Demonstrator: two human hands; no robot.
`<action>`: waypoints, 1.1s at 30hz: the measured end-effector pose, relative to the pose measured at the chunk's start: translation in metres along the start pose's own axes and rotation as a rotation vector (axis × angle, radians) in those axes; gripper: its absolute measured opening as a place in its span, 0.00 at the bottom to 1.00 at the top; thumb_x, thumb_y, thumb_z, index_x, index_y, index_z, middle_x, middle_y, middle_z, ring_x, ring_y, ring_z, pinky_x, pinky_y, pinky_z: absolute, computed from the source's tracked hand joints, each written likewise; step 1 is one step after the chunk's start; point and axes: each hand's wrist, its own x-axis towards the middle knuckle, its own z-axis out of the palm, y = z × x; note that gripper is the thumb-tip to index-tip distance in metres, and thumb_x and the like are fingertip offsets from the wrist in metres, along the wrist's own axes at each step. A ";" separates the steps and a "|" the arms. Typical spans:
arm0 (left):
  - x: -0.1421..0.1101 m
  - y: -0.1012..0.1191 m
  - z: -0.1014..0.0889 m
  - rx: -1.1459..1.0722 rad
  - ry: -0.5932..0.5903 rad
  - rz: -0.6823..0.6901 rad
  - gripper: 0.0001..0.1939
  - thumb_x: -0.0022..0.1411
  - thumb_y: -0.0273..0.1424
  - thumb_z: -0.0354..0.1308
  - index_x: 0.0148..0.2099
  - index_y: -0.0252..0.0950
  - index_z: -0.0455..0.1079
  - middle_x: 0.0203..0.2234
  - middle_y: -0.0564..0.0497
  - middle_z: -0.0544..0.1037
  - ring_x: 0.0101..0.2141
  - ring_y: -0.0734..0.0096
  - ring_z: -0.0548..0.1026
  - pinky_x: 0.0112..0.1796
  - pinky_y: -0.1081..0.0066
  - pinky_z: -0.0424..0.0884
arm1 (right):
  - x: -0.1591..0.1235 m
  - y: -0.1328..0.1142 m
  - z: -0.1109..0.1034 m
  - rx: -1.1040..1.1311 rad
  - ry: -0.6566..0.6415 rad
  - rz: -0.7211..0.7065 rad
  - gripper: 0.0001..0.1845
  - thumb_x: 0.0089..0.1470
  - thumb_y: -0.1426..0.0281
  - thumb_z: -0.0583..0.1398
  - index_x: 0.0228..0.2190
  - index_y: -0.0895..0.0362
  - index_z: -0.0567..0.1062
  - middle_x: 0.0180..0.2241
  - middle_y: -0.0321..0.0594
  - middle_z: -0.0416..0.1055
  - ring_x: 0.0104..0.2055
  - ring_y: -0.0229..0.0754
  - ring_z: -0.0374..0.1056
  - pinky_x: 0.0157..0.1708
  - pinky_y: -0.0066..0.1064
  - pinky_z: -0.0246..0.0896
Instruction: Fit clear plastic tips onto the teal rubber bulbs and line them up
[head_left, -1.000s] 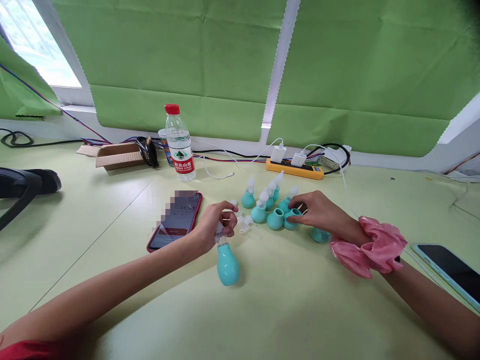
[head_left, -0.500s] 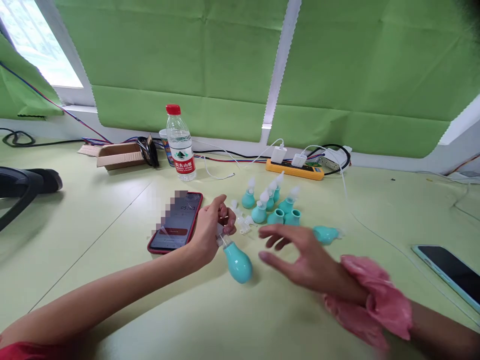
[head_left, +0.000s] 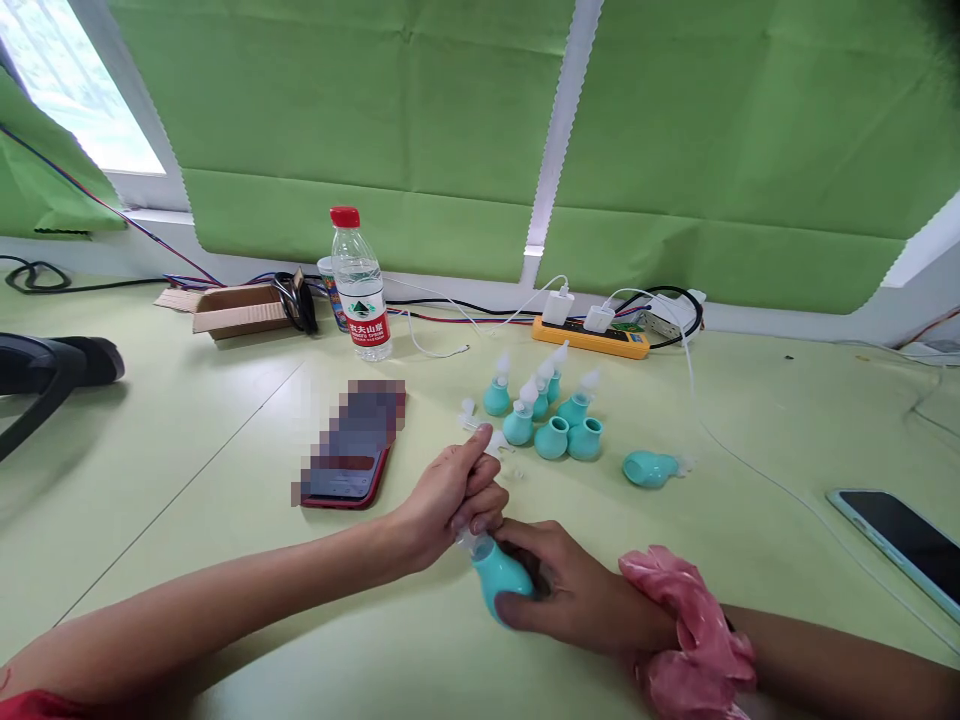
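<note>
Above the near part of the table, a teal nasal aspirator is held by both hands, its clear neck pointing up and left. My left hand is closed around the clear neck end, hiding most of it. From the right, my right hand wraps its fingers and thumb around the teal bulb. Beyond the hands stand several small teal pots with white nozzles, along with two open-topped teal bulbs. Small clear plastic parts lie just past my left hand. Another teal bulb rests on its side to the right.
A red-cased phone lies left of my left hand, and another phone at the right edge. Toward the wall are a water bottle, a cardboard box and an orange power strip with white chargers and cables.
My right hand has left the open-topped teal bulbs, come toward me and closed on the aspirator's bulb. My left hand has moved slightly right and nearer with the aspirator.
</note>
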 end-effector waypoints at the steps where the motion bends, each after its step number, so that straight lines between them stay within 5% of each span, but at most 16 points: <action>1: 0.000 0.001 -0.001 0.061 -0.035 -0.024 0.28 0.57 0.44 0.44 0.12 0.35 0.44 0.02 0.58 0.45 0.08 0.81 0.50 0.17 0.77 0.49 | 0.001 0.001 -0.002 -0.076 0.006 -0.045 0.07 0.42 0.74 0.57 0.29 0.58 0.67 0.21 0.30 0.52 0.23 0.31 0.47 0.21 0.23 0.46; 6: 0.002 0.007 -0.006 0.265 -0.049 -0.151 0.27 0.57 0.44 0.45 0.13 0.36 0.45 0.01 0.60 0.45 0.07 0.82 0.46 0.16 0.76 0.48 | 0.006 0.005 -0.009 -0.251 -0.017 -0.156 0.05 0.38 0.77 0.54 0.23 0.58 0.66 0.20 0.30 0.54 0.23 0.32 0.48 0.24 0.24 0.47; 12: 0.026 0.015 -0.031 0.100 0.464 0.161 0.12 0.51 0.30 0.47 0.18 0.34 0.54 0.12 0.55 0.60 0.15 0.78 0.60 0.19 0.76 0.57 | 0.010 0.015 -0.014 -0.002 0.073 -0.056 0.09 0.44 0.65 0.52 0.26 0.58 0.65 0.25 0.35 0.58 0.27 0.35 0.53 0.25 0.25 0.50; 18: 0.043 0.008 -0.052 0.117 0.617 0.331 0.05 0.44 0.29 0.48 0.21 0.33 0.58 0.20 0.54 0.62 0.22 0.77 0.62 0.24 0.75 0.61 | 0.016 0.019 -0.016 0.157 0.097 -0.005 0.17 0.45 0.57 0.54 0.25 0.59 0.64 0.25 0.35 0.60 0.27 0.35 0.55 0.25 0.26 0.51; 22: 0.035 -0.001 -0.043 0.197 0.570 0.395 0.04 0.44 0.30 0.50 0.24 0.34 0.62 0.27 0.52 0.65 0.29 0.75 0.63 0.28 0.76 0.61 | 0.014 0.014 -0.013 0.196 0.065 0.049 0.16 0.48 0.59 0.54 0.33 0.59 0.66 0.28 0.38 0.65 0.29 0.36 0.59 0.26 0.25 0.55; 27: 0.022 0.002 -0.027 0.460 0.432 0.383 0.02 0.45 0.27 0.49 0.25 0.34 0.61 0.24 0.54 0.63 0.27 0.76 0.61 0.26 0.77 0.58 | 0.015 0.015 -0.013 0.304 0.146 0.069 0.16 0.49 0.62 0.54 0.37 0.58 0.62 0.34 0.41 0.66 0.30 0.36 0.60 0.21 0.23 0.55; 33: 0.018 0.003 -0.025 0.766 0.052 0.278 0.06 0.52 0.31 0.49 0.28 0.33 0.59 0.17 0.55 0.64 0.20 0.78 0.60 0.22 0.77 0.55 | 0.019 0.026 -0.017 0.343 0.338 0.012 0.10 0.47 0.66 0.51 0.32 0.58 0.62 0.24 0.36 0.63 0.24 0.35 0.57 0.20 0.25 0.51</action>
